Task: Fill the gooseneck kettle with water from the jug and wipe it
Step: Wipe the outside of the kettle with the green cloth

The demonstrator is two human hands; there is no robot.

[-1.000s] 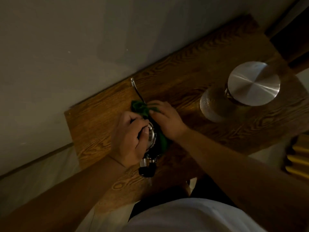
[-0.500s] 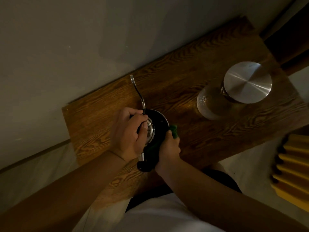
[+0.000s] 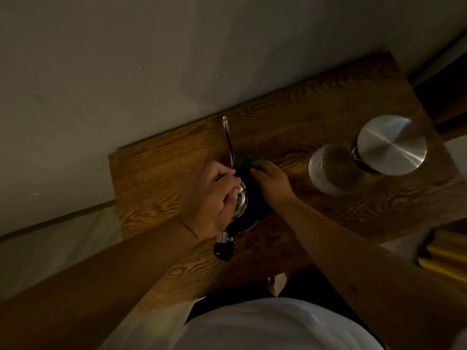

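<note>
A black gooseneck kettle [image 3: 249, 195] stands on the wooden table [image 3: 316, 122], its thin steel spout [image 3: 228, 137] pointing toward the wall and its dark handle [image 3: 223, 250] toward me. My left hand [image 3: 212, 198] rests on top, fingers closed over the shiny lid. My right hand [image 3: 274, 183] presses a green cloth [image 3: 249, 164] against the kettle's far right side, near the spout base. The glass jug [image 3: 333, 170] with a round steel lid [image 3: 391, 145] stands at the right of the table.
A pale wall runs along the table's far edge. Yellow ribbed objects [image 3: 444, 253] lie at the lower right, below the table. The table's near edge is by my white shirt.
My right hand carried the green cloth from the spout base down to the kettle's near right side, then back up to the far side. My left hand stayed on the lid.
</note>
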